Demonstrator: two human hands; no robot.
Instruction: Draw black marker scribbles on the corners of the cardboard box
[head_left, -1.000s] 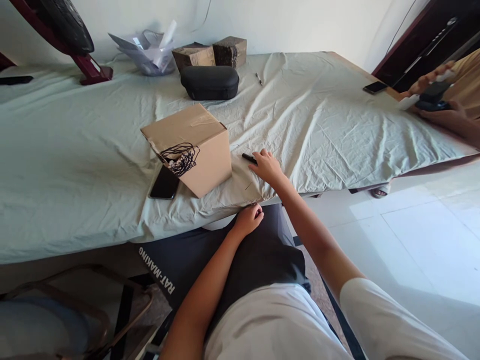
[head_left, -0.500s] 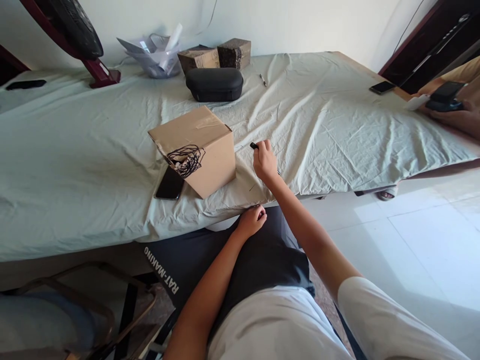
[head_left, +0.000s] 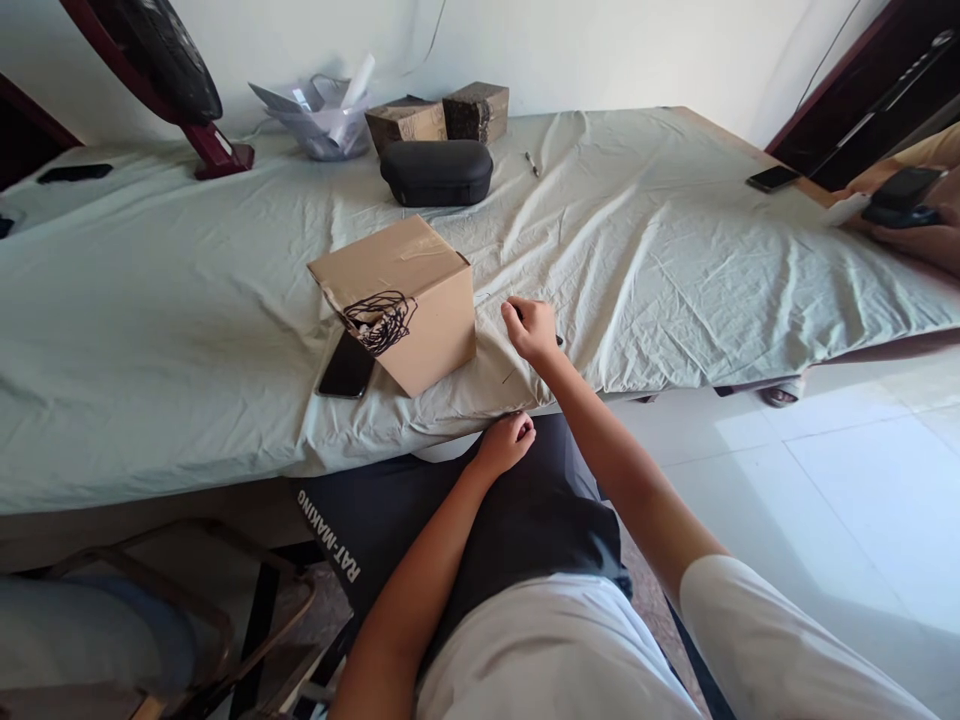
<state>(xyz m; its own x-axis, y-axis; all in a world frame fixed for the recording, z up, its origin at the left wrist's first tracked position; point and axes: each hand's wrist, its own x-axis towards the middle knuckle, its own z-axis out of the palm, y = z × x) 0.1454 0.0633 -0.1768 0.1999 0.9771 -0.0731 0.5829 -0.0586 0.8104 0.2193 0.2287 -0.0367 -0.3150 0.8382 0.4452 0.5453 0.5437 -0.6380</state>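
Observation:
My right hand (head_left: pixel 531 328) is closed in a fist just above the cloth, to the right of a cardboard box (head_left: pixel 442 335). A black marker pen (head_left: pixel 559 341) is mostly hidden in its grip, with one dark end showing by the wrist. My left hand (head_left: pixel 507 441) rests on my lap at the table's front edge, fingers curled, with nothing seen in it. The box stands tilted toward me, black scribbled lines (head_left: pixel 391 325) over its near corner. A black phone (head_left: pixel 346 366) lies against its lower left side.
Behind the box are a black zip case (head_left: pixel 436 173), two small boxes (head_left: pixel 475 112), a clear plastic basket (head_left: pixel 326 135) and a fan (head_left: pixel 217 155). A pen (head_left: pixel 532 164) and a phone (head_left: pixel 772 179) lie farther right. Another person's hands (head_left: pixel 926 238) hold a dark device at the right edge.
My right hand has turned slightly, and the marker's dark front end no longer shows. My left hand stays on my lap. The whole view has shifted a little.

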